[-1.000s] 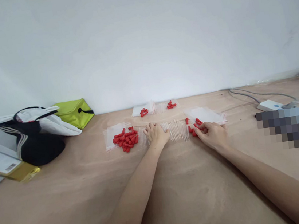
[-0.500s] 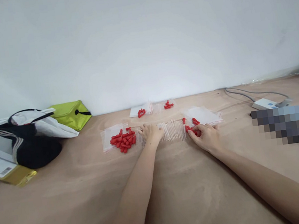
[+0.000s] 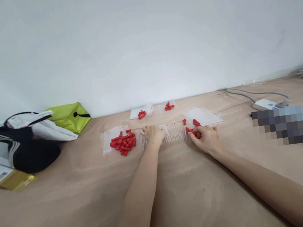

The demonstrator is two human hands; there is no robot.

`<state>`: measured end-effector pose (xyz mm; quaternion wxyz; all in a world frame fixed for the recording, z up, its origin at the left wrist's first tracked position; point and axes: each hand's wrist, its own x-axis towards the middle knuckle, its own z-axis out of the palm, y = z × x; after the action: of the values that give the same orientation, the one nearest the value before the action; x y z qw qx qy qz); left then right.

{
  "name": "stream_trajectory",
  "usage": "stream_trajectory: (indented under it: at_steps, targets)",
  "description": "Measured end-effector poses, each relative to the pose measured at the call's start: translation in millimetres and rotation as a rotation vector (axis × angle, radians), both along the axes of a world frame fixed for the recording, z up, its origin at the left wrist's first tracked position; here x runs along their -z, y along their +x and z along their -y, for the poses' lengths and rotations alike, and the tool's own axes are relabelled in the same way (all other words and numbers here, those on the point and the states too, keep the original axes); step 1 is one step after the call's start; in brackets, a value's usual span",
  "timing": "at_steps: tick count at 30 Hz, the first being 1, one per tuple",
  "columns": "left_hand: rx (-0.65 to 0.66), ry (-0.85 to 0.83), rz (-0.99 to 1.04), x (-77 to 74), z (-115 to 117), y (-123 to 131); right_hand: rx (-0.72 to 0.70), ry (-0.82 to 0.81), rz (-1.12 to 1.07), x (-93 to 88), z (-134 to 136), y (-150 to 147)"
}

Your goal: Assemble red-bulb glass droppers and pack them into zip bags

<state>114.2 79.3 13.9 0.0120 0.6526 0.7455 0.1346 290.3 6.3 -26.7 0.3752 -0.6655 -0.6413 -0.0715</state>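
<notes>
A row of clear thin tubes (image 3: 174, 132) lies across the wooden table (image 3: 179, 199). My left hand (image 3: 152, 133) rests on the left part of that row, fingers curled down on the tubes. A pile of red caps (image 3: 123, 141) lies left of it on a clear bag (image 3: 107, 138). My right hand (image 3: 206, 138) sits at the row's right end, fingers pinched among a few red caps (image 3: 194, 128). Beyond it lies a stack of clear bags (image 3: 206, 116).
Farther back lie two small clumps of red caps (image 3: 141, 114) with more tubes. A black and white bag (image 3: 24, 145), a lime green pouch (image 3: 69, 117) and a gold box (image 3: 8, 180) are at the left. A power strip (image 3: 268, 104) with cables is at the right.
The view has drifted slightly, so everything sits a little further left. My right hand has drawn in a bit toward the tube row's right end. My left hand stays on the tubes.
</notes>
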Motion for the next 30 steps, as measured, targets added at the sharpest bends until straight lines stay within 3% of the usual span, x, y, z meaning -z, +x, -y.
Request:
stream_trajectory:
  at_steps: [3,7,10,13,18,30]
  targets:
    - [0.106,0.033,0.019,-5.6,9,-5,-0.113,0.065,-0.090,0.4,0,0]
    - [0.373,0.086,0.054,-11.7,33,-34,-0.420,0.063,-0.291,0.4,6,-5]
    - [0.707,0.252,0.098,-2.5,54,-65,-0.552,0.013,-0.338,-1.9,11,-17]
    - [0.882,0.449,0.074,15.2,66,-87,-0.649,-0.026,-0.303,-5.9,12,-34]
    - [0.881,0.546,0.125,33.8,70,-91,-0.763,0.005,-0.246,-5.1,6,-54]
    - [0.905,0.558,0.154,37.3,70,-87,-0.816,-0.055,-0.304,0.0,12,-54]
